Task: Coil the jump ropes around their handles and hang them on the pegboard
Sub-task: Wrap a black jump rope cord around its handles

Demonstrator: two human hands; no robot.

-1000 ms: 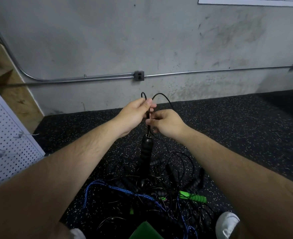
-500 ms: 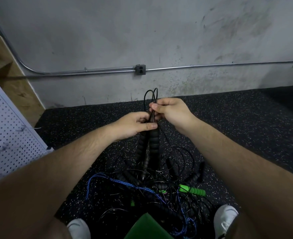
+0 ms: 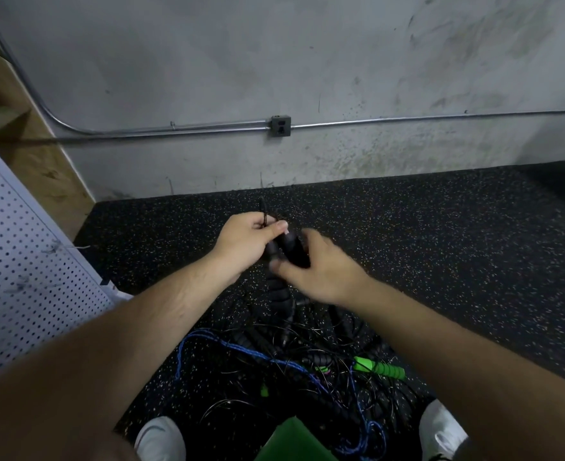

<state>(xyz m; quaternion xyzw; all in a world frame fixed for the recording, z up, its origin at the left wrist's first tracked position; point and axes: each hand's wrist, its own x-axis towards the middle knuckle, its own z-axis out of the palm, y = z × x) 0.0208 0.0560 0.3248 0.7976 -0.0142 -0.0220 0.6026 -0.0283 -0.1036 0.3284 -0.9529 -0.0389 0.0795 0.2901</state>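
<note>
Two black handles (image 3: 291, 251) sit together. Their tops are pinched by the left hand (image 3: 246, 244); the right hand (image 3: 322, 272), blurred, curls round them lower down.

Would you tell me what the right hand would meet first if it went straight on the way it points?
The handles held by the left hand: the right hand, blurred, points up-left at them and seems to curl round them.
</note>
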